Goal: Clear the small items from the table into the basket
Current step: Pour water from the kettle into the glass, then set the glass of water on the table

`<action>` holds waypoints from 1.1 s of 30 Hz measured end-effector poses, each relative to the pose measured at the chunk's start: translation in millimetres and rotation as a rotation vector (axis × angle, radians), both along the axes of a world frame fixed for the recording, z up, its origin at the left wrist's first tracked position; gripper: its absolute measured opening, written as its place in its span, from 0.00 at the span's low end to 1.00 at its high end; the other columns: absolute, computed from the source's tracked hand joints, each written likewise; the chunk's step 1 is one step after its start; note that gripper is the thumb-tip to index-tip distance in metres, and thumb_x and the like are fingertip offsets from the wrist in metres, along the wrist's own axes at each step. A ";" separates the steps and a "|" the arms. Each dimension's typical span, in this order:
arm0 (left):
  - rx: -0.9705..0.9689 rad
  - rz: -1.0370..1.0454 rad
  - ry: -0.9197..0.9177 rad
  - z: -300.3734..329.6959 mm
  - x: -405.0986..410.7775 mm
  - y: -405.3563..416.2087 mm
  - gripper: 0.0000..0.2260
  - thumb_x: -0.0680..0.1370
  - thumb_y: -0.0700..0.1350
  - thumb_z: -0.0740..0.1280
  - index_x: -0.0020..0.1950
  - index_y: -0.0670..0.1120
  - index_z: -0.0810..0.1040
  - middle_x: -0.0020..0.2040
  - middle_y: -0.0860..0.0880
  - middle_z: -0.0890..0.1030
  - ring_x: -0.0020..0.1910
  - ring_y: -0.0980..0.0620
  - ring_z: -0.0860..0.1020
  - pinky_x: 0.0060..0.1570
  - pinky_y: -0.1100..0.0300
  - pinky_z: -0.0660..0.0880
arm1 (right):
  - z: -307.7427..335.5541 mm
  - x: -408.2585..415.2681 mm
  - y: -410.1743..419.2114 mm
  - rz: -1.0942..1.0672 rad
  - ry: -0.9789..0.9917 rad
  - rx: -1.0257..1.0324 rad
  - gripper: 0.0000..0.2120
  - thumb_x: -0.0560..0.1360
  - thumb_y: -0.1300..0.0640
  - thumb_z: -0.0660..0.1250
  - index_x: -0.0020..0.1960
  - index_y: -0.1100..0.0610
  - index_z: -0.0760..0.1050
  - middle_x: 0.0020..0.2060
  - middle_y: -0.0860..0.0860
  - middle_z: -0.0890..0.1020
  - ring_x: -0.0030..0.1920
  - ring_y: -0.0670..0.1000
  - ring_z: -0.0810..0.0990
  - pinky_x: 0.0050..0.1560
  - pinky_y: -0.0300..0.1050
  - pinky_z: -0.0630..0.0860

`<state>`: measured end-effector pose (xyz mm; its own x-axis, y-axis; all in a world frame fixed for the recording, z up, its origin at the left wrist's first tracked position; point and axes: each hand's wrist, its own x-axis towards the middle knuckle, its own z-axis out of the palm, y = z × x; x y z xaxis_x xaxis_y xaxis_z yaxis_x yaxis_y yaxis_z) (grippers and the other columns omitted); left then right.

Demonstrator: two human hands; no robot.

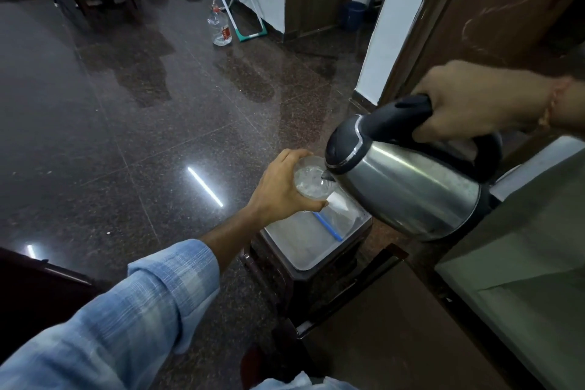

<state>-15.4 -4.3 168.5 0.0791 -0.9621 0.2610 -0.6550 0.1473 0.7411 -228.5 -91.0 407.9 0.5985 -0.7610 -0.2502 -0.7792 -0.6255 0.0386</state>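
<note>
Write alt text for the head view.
A right hand tips a steel electric kettle, spout over a clear glass gripped by the left hand, above a small tray-topped stand on dark polished floor.

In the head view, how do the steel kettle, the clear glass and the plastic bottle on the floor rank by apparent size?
1. Steel kettle.
2. Clear glass.
3. Plastic bottle, about the glass's size here; being farther away, their order is unsure.

Head-worn wide camera looks forward and down, close over both arms, edges apparently distorted.
</note>
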 end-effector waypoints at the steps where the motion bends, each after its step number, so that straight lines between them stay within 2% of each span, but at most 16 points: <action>1: 0.006 0.005 -0.004 -1.5 1.6 1.8 0.41 0.57 0.60 0.80 0.66 0.50 0.72 0.60 0.55 0.74 0.57 0.59 0.73 0.56 0.69 0.69 | -11.6 -12.9 3.7 -0.010 -0.088 0.024 0.07 0.63 0.52 0.73 0.32 0.55 0.79 0.21 0.49 0.80 0.21 0.43 0.77 0.22 0.40 0.74; 3: 0.023 0.019 -0.007 -5.3 5.0 6.0 0.41 0.57 0.62 0.79 0.66 0.50 0.71 0.60 0.56 0.73 0.57 0.60 0.72 0.55 0.72 0.67 | -36.7 -37.4 10.5 -0.075 -0.255 0.084 0.05 0.63 0.57 0.74 0.32 0.56 0.78 0.21 0.47 0.80 0.20 0.40 0.76 0.19 0.30 0.66; 5: 0.036 0.033 -0.013 -10.2 9.3 8.6 0.42 0.56 0.61 0.79 0.66 0.50 0.71 0.59 0.57 0.73 0.56 0.61 0.72 0.55 0.72 0.66 | -63.1 -54.0 11.8 -0.169 -0.371 0.116 0.05 0.64 0.61 0.74 0.32 0.56 0.78 0.21 0.49 0.80 0.20 0.39 0.76 0.20 0.27 0.65; 7: 0.046 0.055 -0.016 -14.8 14.2 10.8 0.42 0.56 0.59 0.80 0.66 0.50 0.71 0.59 0.57 0.72 0.56 0.62 0.71 0.55 0.73 0.65 | -94.1 -67.3 12.1 -0.249 -0.473 0.119 0.05 0.64 0.61 0.74 0.34 0.55 0.78 0.22 0.49 0.81 0.22 0.38 0.77 0.23 0.29 0.67; 10: 0.055 0.087 -0.031 -19.6 20.6 13.1 0.42 0.56 0.57 0.82 0.66 0.49 0.71 0.60 0.55 0.74 0.55 0.62 0.70 0.53 0.78 0.64 | -137.4 -77.1 16.2 -0.356 -0.658 0.132 0.06 0.65 0.62 0.74 0.35 0.53 0.79 0.25 0.48 0.82 0.25 0.40 0.78 0.28 0.37 0.71; 14: 0.061 0.126 -0.050 -24.5 26.5 14.3 0.42 0.56 0.56 0.83 0.66 0.47 0.71 0.60 0.52 0.76 0.55 0.59 0.72 0.54 0.69 0.68 | -193.1 -72.1 20.8 -0.479 -0.905 0.164 0.07 0.65 0.66 0.73 0.37 0.55 0.80 0.30 0.53 0.83 0.30 0.44 0.76 0.34 0.44 0.75; 16: 0.065 0.138 -0.051 -26.5 28.8 14.8 0.42 0.56 0.55 0.83 0.66 0.47 0.72 0.61 0.51 0.76 0.56 0.58 0.73 0.55 0.68 0.69 | -218.5 -63.3 21.4 -0.523 -0.996 0.154 0.07 0.66 0.68 0.72 0.36 0.57 0.79 0.29 0.52 0.80 0.30 0.42 0.75 0.34 0.41 0.74; 18: 0.075 0.150 -0.049 -29.0 31.6 16.1 0.42 0.56 0.56 0.83 0.66 0.47 0.72 0.61 0.51 0.76 0.57 0.57 0.74 0.57 0.63 0.72 | -243.6 -53.4 19.1 -0.573 -1.082 0.162 0.09 0.66 0.68 0.71 0.34 0.56 0.77 0.26 0.46 0.78 0.26 0.37 0.73 0.28 0.33 0.72; 20: 0.093 0.156 -0.056 -32.2 34.6 18.1 0.42 0.56 0.57 0.82 0.66 0.47 0.71 0.61 0.52 0.75 0.58 0.55 0.75 0.58 0.60 0.74 | -267.2 -41.1 16.6 -0.620 -1.130 0.190 0.06 0.65 0.64 0.71 0.34 0.54 0.77 0.24 0.45 0.77 0.24 0.37 0.74 0.27 0.33 0.72; 22: 0.113 0.164 -0.059 -35.4 37.2 21.8 0.43 0.57 0.59 0.81 0.67 0.49 0.70 0.62 0.53 0.75 0.58 0.54 0.75 0.57 0.60 0.74 | -291.7 -28.7 15.5 -0.660 -1.147 0.201 0.01 0.62 0.56 0.69 0.34 0.52 0.77 0.23 0.45 0.77 0.24 0.36 0.73 0.28 0.34 0.71; 24: 0.127 0.171 -0.060 -37.4 39.1 26.7 0.43 0.57 0.61 0.79 0.68 0.51 0.68 0.62 0.55 0.74 0.58 0.56 0.75 0.56 0.61 0.73 | -319.5 -18.2 15.2 -0.698 -1.140 0.212 0.05 0.61 0.51 0.67 0.34 0.51 0.77 0.24 0.44 0.78 0.26 0.39 0.74 0.29 0.38 0.72; 26: 0.138 0.173 -0.071 -40.1 40.6 31.8 0.43 0.57 0.62 0.78 0.68 0.51 0.68 0.61 0.55 0.74 0.58 0.55 0.76 0.58 0.58 0.74 | -347.2 -8.6 18.9 -0.740 -1.123 0.243 0.07 0.62 0.52 0.69 0.36 0.55 0.77 0.27 0.50 0.82 0.30 0.49 0.80 0.32 0.43 0.76; 27: 0.147 0.179 -0.079 -40.9 41.2 34.2 0.42 0.58 0.62 0.79 0.68 0.52 0.68 0.61 0.56 0.74 0.59 0.55 0.75 0.58 0.56 0.75 | -360.0 -4.1 21.5 -0.746 -1.123 0.246 0.07 0.63 0.53 0.70 0.37 0.57 0.78 0.27 0.52 0.82 0.31 0.48 0.81 0.33 0.43 0.76; 29: 0.178 0.199 -0.099 -42.7 41.6 38.5 0.43 0.57 0.62 0.79 0.68 0.54 0.68 0.61 0.59 0.72 0.59 0.56 0.74 0.60 0.53 0.74 | -383.3 5.1 26.7 -0.743 -1.133 0.232 0.05 0.64 0.57 0.72 0.37 0.56 0.77 0.27 0.47 0.79 0.30 0.38 0.77 0.31 0.29 0.71; 30: 0.195 0.205 -0.105 -44.2 41.7 40.3 0.43 0.57 0.62 0.79 0.69 0.55 0.67 0.61 0.60 0.72 0.60 0.57 0.74 0.61 0.52 0.74 | -392.8 10.5 28.7 -0.748 -1.138 0.227 0.06 0.64 0.59 0.73 0.36 0.55 0.76 0.26 0.45 0.78 0.29 0.36 0.75 0.30 0.25 0.68; 33: 0.246 0.217 -0.107 -48.4 41.4 46.4 0.44 0.56 0.63 0.79 0.69 0.56 0.67 0.62 0.61 0.72 0.60 0.58 0.73 0.62 0.49 0.73 | -418.5 25.1 29.4 -0.787 -1.155 0.257 0.11 0.66 0.61 0.74 0.33 0.50 0.72 0.25 0.45 0.76 0.28 0.35 0.74 0.29 0.26 0.67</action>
<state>26.0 42.1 120.0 0.2731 -0.9611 0.0406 -0.7273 -0.1786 0.6626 -203.4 -61.6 -10.6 0.0068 -0.9949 -0.1005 -0.4365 0.0874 -0.8955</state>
